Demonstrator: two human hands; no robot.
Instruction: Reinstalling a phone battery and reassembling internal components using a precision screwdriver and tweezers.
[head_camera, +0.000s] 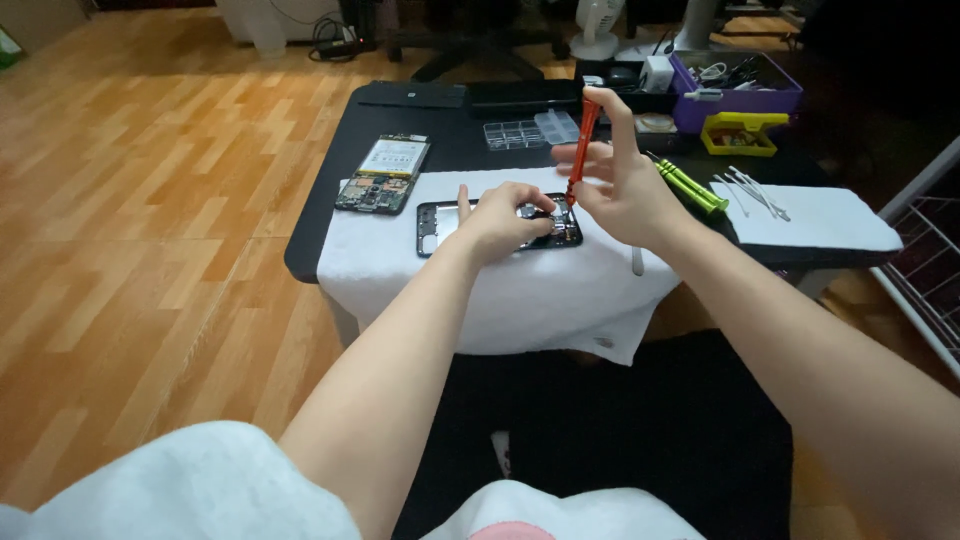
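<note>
Black surface (330, 190) carried a white cloth (520, 285). On the cloth, centre: an opened phone frame (440, 222), pressed down by the left hand (500, 222), fingers together on its circuit end. At 3 o'clock of it, the right hand (625, 195), fingers clamped on an upright orange screwdriver (583, 135). At 10 o'clock: a second phone body (385, 172), battery exposed. At 2 o'clock: green screwdrivers (690, 185).
</note>
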